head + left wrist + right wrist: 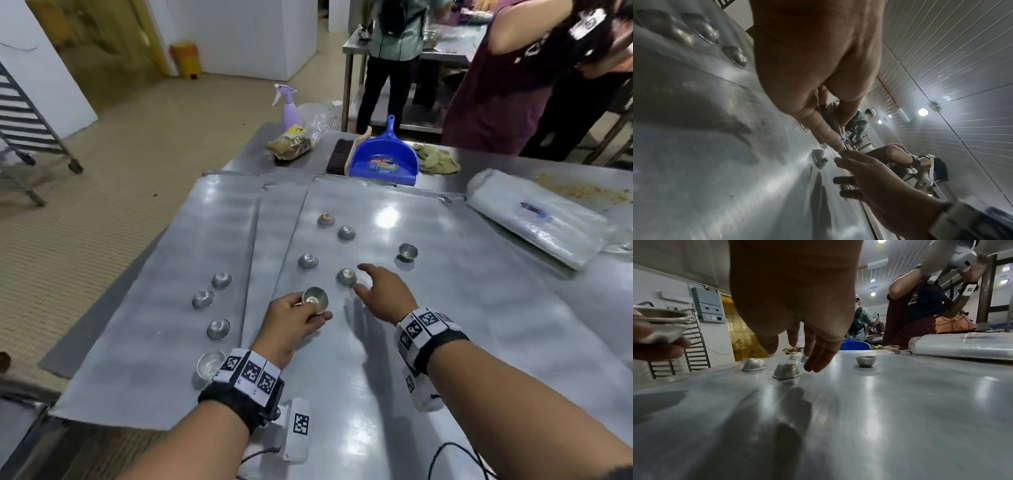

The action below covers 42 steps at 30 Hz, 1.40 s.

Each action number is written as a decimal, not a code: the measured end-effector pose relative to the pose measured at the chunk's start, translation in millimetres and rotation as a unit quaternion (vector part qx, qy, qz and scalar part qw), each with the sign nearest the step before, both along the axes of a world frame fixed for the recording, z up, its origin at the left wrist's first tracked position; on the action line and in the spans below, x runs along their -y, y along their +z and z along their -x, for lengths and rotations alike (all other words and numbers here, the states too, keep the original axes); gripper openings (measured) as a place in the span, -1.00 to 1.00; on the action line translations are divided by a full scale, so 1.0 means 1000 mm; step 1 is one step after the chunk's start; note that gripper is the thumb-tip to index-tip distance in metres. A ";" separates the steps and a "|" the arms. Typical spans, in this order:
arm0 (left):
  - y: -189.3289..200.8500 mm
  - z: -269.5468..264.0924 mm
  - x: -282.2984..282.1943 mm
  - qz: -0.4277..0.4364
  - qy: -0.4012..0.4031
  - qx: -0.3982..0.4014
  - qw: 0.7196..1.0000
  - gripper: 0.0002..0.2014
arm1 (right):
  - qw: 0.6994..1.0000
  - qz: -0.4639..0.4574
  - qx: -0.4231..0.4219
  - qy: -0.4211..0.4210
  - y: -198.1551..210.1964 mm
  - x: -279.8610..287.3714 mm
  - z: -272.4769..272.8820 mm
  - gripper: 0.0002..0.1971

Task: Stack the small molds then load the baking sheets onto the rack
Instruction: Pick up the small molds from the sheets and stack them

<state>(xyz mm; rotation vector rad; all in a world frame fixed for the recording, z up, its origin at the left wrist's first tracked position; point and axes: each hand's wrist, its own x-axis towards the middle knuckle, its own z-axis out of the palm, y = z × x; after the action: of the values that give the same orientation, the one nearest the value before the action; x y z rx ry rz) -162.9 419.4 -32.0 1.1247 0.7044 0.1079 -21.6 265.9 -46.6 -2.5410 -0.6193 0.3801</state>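
My left hand (310,308) grips a small nest of silver molds (315,299), open side up, just above the right baking sheet (445,308). The right wrist view shows two rims in that nest (661,324). My right hand (361,279) is open, thumb and fingers spread around an upside-down mold (346,277) without clearly touching it. The same mold (786,370) sits under the fingers (813,360). Several more molds lie upside down on the sheets (307,262) (346,233) (202,299). One stands upright (408,251). In the left wrist view my left hand (833,129) pinches the nest edge-on.
A wheeled tray rack (20,113) stands on the floor at far left. At the table's back lie a blue dustpan (383,157), a purple spray bottle (289,109) and a food bag (291,144). A plastic-wrapped pack (534,219) lies right. Two people (513,78) stand beyond.
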 end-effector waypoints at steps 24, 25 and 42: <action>-0.011 -0.007 0.007 -0.056 -0.056 -0.047 0.996 -0.88 | 0.999 -0.020 0.001 -0.036 -0.034 0.016 0.019 -0.71; -0.011 -0.007 0.008 -0.055 -0.053 -0.042 0.996 -0.89 | 0.999 -0.022 0.000 -0.033 -0.033 0.020 0.021 -0.69; -0.016 0.001 0.011 -0.028 -0.038 -0.010 0.999 -0.89 | 0.996 0.071 0.029 0.039 -0.030 0.030 0.026 -0.45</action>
<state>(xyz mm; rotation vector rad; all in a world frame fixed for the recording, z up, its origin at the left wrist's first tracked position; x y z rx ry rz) -164.1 408.2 -48.4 1.2064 0.6801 0.0521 -47.5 236.0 -76.2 -2.6759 -0.7393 0.3917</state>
